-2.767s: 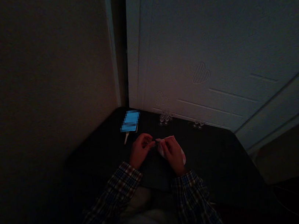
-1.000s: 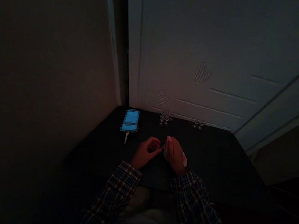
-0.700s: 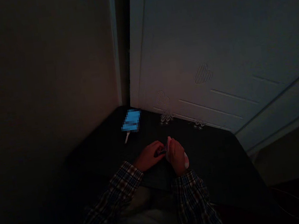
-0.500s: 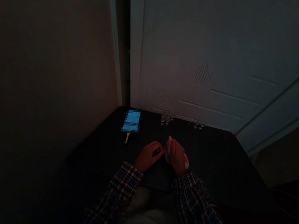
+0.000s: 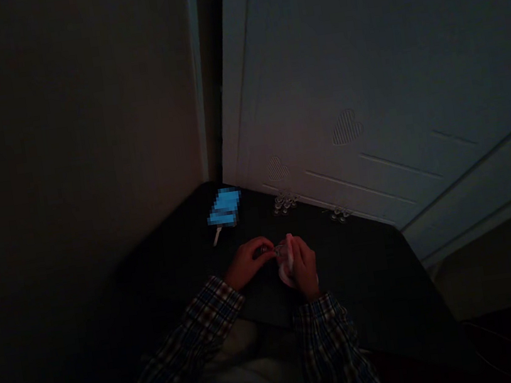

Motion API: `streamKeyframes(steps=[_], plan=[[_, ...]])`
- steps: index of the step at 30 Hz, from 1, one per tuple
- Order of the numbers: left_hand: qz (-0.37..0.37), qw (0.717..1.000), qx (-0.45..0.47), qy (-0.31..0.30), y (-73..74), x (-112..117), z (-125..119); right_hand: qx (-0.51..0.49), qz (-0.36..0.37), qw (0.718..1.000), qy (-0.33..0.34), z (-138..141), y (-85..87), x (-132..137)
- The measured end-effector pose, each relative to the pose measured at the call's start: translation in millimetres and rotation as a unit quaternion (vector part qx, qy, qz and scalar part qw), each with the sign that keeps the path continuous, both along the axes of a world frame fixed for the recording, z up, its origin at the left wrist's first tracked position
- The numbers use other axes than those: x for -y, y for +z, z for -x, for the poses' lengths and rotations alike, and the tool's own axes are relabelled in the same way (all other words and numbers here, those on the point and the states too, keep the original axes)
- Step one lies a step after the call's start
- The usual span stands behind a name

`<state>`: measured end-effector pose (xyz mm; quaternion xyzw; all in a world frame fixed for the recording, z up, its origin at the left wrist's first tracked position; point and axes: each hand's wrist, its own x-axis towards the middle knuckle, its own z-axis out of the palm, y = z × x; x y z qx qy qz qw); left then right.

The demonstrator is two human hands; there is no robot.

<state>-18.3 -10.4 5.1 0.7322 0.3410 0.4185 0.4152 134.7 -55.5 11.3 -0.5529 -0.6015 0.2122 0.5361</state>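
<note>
Over a dark tabletop (image 5: 367, 277), my right hand (image 5: 305, 263) is closed round a small pale pink thing (image 5: 287, 274) that looks soft; the dim light hides its kind. The pink thing's upper tip sticks up beside my fingers. My left hand (image 5: 249, 263) pinches a small, thin, pale bit at the pink thing's left side, thumb and fingertips together. What that bit is cannot be made out. Both hands are close together, fingertips nearly meeting.
A phone (image 5: 225, 207) with a lit, blurred-out blue screen lies at the back left, a white cable plug (image 5: 217, 235) at its lower end. Two clusters of small shiny round pieces, one left (image 5: 284, 202) and one right (image 5: 340, 213), sit along the pale panel (image 5: 307, 83) with heart patterns.
My left hand has shifted slightly up and its fingertips now pinch at the pink thing's edge. My right hand has turned a little, showing more of the pink thing on its left side.
</note>
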Motion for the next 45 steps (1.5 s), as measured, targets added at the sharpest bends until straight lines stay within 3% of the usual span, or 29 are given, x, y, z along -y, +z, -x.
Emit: streamKeyframes(steps=[6, 14, 24, 28, 33, 45], plan=[[0.049, 0.997, 0.052, 0.028, -2.3, -3, 2, -0.06, 0.015, 0.998, -0.03, 3, 2.5, 0], [-0.02, 0.998, 0.026, 0.054, -5.8, -6, 2, -0.069, 0.039, 0.997, -0.02, 2, 1.1, -2], [-0.076, 0.994, 0.009, 0.073, 4.3, 1, 3, -0.032, 0.062, 0.998, 0.012, 0, 0.3, -4], [-0.028, 0.996, 0.035, 0.076, 3.6, 1, 3, -0.018, 0.06, 0.998, 0.026, 0, -0.9, -6], [0.068, 0.995, 0.072, 0.034, 2.4, -1, 2, -0.067, 0.081, 0.993, 0.044, -1, -2.8, -5], [0.118, 0.987, 0.106, 0.006, 0.8, -1, 2, -0.09, 0.084, 0.99, 0.064, -2, -4.6, -7]])
